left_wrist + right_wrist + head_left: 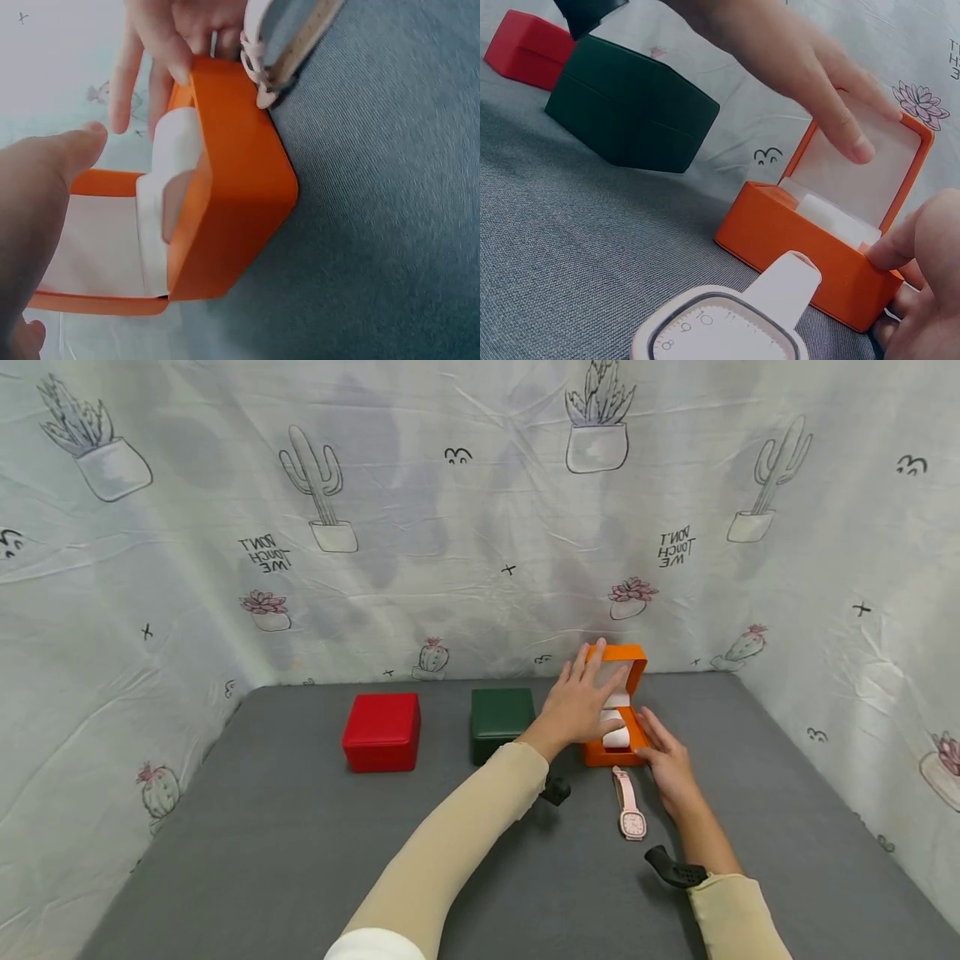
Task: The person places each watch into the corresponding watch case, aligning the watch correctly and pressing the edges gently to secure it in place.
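While the left hand point(581, 702) reaches with straight, spread fingers against the raised lid of the square orange hinged gift box point(617, 710), the right hand point(667, 762) steadies that box's base, its fingertips pressing the near right corner. Between the two hands, the white cushion point(617, 730) inside sits bare. Just nearer than the right hand, the pink-strapped wristwatch point(628, 803) lies flat on the grey cloth tabletop point(285, 852), touching neither hand. Judging by this, the box is opened but the watch is not yet inside. Beyond the left forearm stand a closed dark green box point(501, 723) and a closed red box point(382, 732).
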{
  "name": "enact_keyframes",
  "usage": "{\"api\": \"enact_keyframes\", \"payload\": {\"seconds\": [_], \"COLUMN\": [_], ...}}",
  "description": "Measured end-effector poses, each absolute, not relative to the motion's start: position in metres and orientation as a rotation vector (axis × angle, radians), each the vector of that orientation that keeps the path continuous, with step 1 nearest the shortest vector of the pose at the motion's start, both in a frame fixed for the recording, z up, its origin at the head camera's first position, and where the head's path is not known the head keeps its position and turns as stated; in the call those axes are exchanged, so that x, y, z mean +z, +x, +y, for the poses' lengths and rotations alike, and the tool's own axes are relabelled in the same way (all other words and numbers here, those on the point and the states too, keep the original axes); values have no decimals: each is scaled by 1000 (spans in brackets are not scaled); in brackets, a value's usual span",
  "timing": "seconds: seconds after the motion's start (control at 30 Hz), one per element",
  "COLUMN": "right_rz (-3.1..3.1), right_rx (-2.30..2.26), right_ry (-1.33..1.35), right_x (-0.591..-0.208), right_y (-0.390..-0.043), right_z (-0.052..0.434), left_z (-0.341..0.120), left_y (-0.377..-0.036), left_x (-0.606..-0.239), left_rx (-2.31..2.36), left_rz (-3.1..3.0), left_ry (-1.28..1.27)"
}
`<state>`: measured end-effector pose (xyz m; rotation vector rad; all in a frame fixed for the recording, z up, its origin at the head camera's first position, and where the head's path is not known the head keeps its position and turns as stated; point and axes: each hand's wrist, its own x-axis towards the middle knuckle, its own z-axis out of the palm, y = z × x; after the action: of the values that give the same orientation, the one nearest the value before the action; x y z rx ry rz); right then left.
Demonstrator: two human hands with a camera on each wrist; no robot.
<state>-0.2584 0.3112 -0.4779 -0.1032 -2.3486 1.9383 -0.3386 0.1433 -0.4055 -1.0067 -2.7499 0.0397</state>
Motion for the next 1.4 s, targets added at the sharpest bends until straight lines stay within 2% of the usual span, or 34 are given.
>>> {"api": "enact_keyframes", "payload": {"seconds": [0.17,0.47,0.77,1.4], "right_rz": [-2355,-2400,-2551,-2525], "right_rx": [1929,1732,1530,1626], "right_ry": [-117,-103,-53,-85], "right_x": [-475,-471,-473,-477], "right_y": [-259,-260,-256,-258], "right_z": [313,318,318,312], "left_z": [144,146,144,159], "left_y": [-336,-320,-321,-326], "left_x": [-407,-430,-447,-445], "left_rx": [50,49,-38,-161], "left_rz": [-2694,-2519,-2688,-2855], "left_ry": [-1027,-1148,-1133,-1060]}}
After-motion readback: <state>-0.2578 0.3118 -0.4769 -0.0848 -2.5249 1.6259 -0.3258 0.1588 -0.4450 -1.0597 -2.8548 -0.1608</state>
